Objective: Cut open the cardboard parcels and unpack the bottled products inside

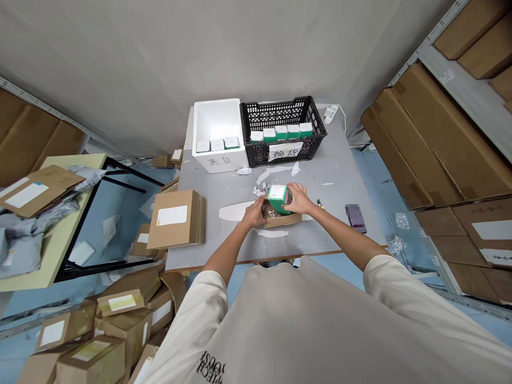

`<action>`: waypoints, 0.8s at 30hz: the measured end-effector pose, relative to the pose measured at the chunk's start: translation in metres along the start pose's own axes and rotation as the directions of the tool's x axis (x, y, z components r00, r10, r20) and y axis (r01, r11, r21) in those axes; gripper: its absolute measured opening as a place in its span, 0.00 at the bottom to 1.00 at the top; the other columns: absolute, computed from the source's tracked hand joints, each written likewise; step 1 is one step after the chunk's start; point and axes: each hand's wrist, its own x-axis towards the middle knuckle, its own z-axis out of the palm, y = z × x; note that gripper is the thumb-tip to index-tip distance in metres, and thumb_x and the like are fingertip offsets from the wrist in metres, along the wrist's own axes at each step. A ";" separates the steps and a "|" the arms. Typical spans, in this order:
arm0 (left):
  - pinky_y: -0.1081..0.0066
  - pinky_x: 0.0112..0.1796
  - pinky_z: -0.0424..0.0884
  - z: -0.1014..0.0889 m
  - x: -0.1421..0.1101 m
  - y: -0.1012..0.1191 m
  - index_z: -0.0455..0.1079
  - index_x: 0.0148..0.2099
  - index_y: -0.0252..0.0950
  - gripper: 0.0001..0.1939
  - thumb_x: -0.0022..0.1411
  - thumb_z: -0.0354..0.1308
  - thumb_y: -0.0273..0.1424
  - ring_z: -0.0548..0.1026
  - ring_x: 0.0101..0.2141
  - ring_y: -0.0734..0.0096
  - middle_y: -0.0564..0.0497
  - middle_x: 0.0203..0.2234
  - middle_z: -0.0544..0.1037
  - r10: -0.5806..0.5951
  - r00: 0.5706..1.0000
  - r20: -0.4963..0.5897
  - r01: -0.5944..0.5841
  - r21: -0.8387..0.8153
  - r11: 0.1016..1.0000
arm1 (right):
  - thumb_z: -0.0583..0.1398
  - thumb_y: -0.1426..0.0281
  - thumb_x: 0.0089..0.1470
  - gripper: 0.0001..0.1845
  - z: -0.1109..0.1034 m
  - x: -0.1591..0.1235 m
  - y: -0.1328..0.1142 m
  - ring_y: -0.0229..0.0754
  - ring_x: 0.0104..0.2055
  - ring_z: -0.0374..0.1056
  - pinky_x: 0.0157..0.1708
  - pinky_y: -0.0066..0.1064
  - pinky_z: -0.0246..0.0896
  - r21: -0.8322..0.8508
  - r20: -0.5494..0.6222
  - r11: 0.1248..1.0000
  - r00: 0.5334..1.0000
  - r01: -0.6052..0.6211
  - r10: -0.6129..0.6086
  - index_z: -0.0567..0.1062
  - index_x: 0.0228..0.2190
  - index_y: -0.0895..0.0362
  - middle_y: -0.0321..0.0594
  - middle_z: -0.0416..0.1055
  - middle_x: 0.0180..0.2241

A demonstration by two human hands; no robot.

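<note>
Right hand [298, 198] clasps the green-and-white carton [277, 200], likely light, stiff, best side-gripped; left hand [255, 213] holds the cardboard box [283, 221].

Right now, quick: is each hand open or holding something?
Left hand: at the left end of the cardboard box; grip can't be told.
Right hand: holding the green box.

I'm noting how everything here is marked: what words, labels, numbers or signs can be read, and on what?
"换货", probably, on the paper sign on the black crate.
"货", perhaps, second of two handwritten characters on the white foam box; the first is unclear.
"PIECH" and "YOUS", roughly, on the shirt.
Unreadable, too small or blurred: the cardboard-box labels; marks on the green box.
</note>
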 end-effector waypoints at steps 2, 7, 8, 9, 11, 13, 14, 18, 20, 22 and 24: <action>0.53 0.62 0.62 -0.002 -0.001 0.003 0.37 0.77 0.44 0.65 0.47 0.73 0.43 0.59 0.69 0.42 0.41 0.75 0.48 -0.003 1.000 -0.001 0.003 0.016 1.000 | 0.67 0.56 0.46 0.41 -0.007 0.001 0.000 0.64 0.58 0.58 0.54 0.46 0.53 0.042 0.017 0.999 1.000 0.021 -0.022 0.65 0.58 0.57 0.54 0.67 0.56; 0.51 0.62 0.60 0.000 -0.003 0.001 0.38 0.76 0.45 0.64 0.47 0.73 0.42 0.61 0.67 0.40 0.41 0.74 0.51 -0.023 1.000 -0.009 0.023 0.043 0.999 | 0.68 0.60 0.45 0.41 -0.018 -0.007 0.001 0.58 0.54 0.66 0.57 0.44 0.54 0.161 0.102 0.984 0.990 0.081 -0.098 0.65 0.59 0.57 0.49 0.73 0.51; 0.51 0.62 0.60 0.000 -0.003 0.000 0.39 0.76 0.45 0.63 0.47 0.73 0.42 0.62 0.67 0.40 0.41 0.74 0.51 -0.028 0.999 -0.014 0.029 0.050 0.998 | 0.68 0.61 0.44 0.41 -0.021 -0.010 0.000 0.58 0.53 0.67 0.56 0.44 0.55 0.184 0.100 0.979 0.990 0.083 -0.103 0.65 0.59 0.56 0.49 0.73 0.51; 0.51 0.62 0.59 0.001 -0.004 -0.001 0.39 0.76 0.45 0.62 0.47 0.72 0.42 0.62 0.67 0.40 0.41 0.74 0.51 -0.035 0.999 -0.020 0.036 0.057 0.998 | 0.68 0.62 0.44 0.42 -0.025 -0.013 -0.001 0.58 0.54 0.68 0.56 0.44 0.56 0.208 0.093 0.974 0.990 0.089 -0.110 0.65 0.59 0.56 0.49 0.73 0.52; 0.51 0.62 0.59 0.001 -0.004 -0.003 0.41 0.76 0.45 0.61 0.48 0.72 0.43 0.62 0.67 0.39 0.41 0.74 0.50 -0.053 0.998 -0.029 0.055 0.068 0.996 | 0.68 0.64 0.43 0.42 -0.034 -0.017 -0.004 0.59 0.55 0.68 0.57 0.44 0.57 0.262 0.057 0.959 0.990 0.107 -0.126 0.65 0.60 0.56 0.49 0.73 0.54; 0.51 0.62 0.59 0.000 -0.006 -0.005 0.42 0.76 0.44 0.61 0.48 0.72 0.45 0.61 0.67 0.39 0.41 0.74 0.50 -0.079 0.996 -0.034 0.082 0.076 0.994 | 0.69 0.66 0.42 0.43 -0.046 -0.021 -0.007 0.59 0.57 0.67 0.58 0.45 0.58 0.321 0.014 0.940 0.992 0.117 -0.128 0.66 0.60 0.56 0.50 0.72 0.56; 0.51 0.62 0.59 -0.002 -0.007 -0.006 0.42 0.76 0.44 0.60 0.48 0.71 0.45 0.61 0.67 0.38 0.40 0.75 0.49 -0.092 0.995 -0.038 0.095 0.078 0.992 | 0.68 0.67 0.42 0.42 -0.053 -0.023 -0.008 0.59 0.57 0.67 0.58 0.45 0.59 0.354 -0.006 0.928 0.993 0.115 -0.121 0.66 0.60 0.55 0.50 0.71 0.56; 0.49 0.62 0.59 -0.011 -0.011 -0.011 0.42 0.76 0.44 0.60 0.49 0.71 0.45 0.60 0.67 0.38 0.40 0.75 0.48 -0.142 0.988 -0.065 0.147 0.086 0.985 | 0.67 0.68 0.45 0.40 -0.074 -0.031 -0.001 0.54 0.55 0.69 0.56 0.44 0.64 0.490 -0.086 0.868 0.995 0.086 -0.050 0.65 0.59 0.54 0.47 0.72 0.55; 0.48 0.61 0.58 -0.015 -0.014 -0.017 0.42 0.75 0.44 0.59 0.49 0.71 0.45 0.60 0.67 0.37 0.40 0.75 0.48 -0.160 0.984 -0.082 0.168 0.094 0.981 | 0.67 0.67 0.46 0.38 -0.080 -0.033 0.011 0.53 0.54 0.70 0.55 0.45 0.66 0.524 -0.129 0.849 0.992 0.059 0.010 0.65 0.59 0.54 0.46 0.72 0.55; 0.48 0.61 0.58 -0.019 -0.016 -0.023 0.43 0.75 0.45 0.58 0.50 0.71 0.45 0.61 0.66 0.38 0.40 0.75 0.49 -0.173 0.980 -0.093 0.183 0.104 0.978 | 0.67 0.67 0.45 0.37 -0.079 -0.035 0.028 0.53 0.54 0.70 0.55 0.46 0.67 0.543 -0.173 0.839 0.981 0.022 0.086 0.66 0.57 0.54 0.46 0.72 0.55; 0.48 0.61 0.58 -0.022 -0.017 -0.029 0.44 0.75 0.45 0.58 0.50 0.71 0.45 0.61 0.66 0.38 0.41 0.74 0.51 -0.182 0.978 -0.102 0.193 0.114 0.975 | 0.67 0.68 0.44 0.36 -0.070 -0.036 0.047 0.53 0.55 0.70 0.54 0.45 0.69 0.566 -0.208 0.824 0.964 -0.023 0.169 0.66 0.55 0.54 0.47 0.72 0.56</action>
